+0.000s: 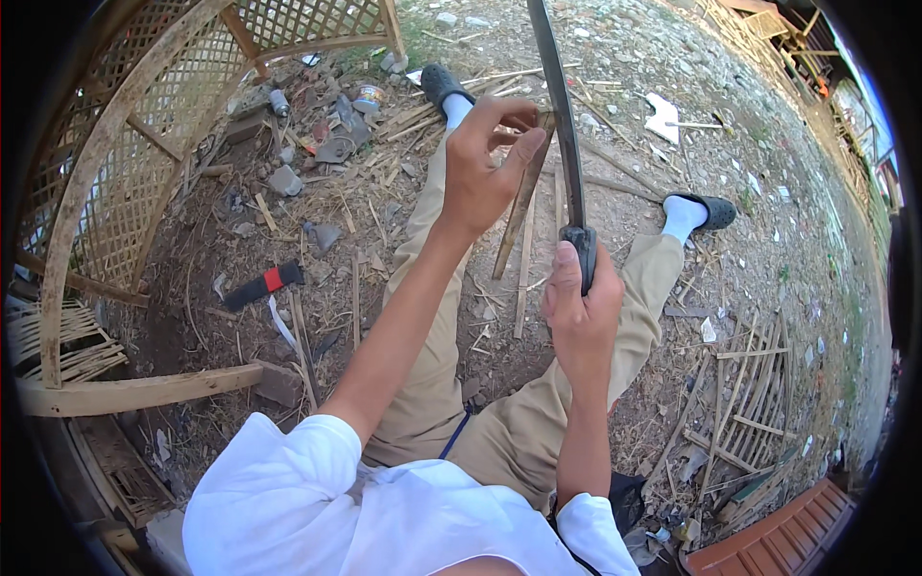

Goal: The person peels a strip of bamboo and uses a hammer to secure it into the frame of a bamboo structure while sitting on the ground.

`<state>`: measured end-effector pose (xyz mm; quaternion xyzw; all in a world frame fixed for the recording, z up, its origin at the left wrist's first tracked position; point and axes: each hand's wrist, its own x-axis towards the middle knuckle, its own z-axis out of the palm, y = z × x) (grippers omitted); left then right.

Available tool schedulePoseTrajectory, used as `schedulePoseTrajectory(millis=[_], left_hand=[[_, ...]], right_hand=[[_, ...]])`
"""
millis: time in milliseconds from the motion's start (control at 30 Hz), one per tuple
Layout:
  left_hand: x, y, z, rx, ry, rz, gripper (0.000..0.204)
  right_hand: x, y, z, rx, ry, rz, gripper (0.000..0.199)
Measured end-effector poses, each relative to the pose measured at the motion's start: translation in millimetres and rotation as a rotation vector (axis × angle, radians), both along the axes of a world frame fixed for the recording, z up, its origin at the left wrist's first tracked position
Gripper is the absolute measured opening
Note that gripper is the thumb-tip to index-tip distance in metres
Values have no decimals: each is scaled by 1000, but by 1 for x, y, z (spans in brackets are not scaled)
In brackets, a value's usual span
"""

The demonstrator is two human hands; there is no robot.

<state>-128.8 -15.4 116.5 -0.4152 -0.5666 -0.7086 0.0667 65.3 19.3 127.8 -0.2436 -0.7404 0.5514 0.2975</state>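
Hands: left hand [483, 168] grips thin bamboo strip [519, 216]; right hand [579, 307] clasps long blade [562, 115].

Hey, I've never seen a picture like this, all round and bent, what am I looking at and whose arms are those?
One picture, from a wide fisheye camera worn on a person's head, looking down; that bends the edges. The arms are the wearer's own, and the person sits on dirt ground with legs stretched out. The right hand grips the dark handle of a long blade pointing up. The left hand holds a thin bamboo strip against it. Nearby lie a black and red tool, wood splinters and a woven lattice frame.
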Motion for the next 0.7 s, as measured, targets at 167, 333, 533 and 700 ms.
schedulePoseTrajectory(millis=[167,333,533,700], left_hand=[[-3,5,12,-1,109,77,18],[5,10,15,-12,85,158,15],[8,17,16,-21,102,152,15],[13,21,15,-21,68,148,15]], right_hand=[[3,-3,1,-58,17,6,33],[5,-1,-3,-104,36,2,34],[8,0,0,-125,50,17,34],[12,3,-1,-109,33,2,35]])
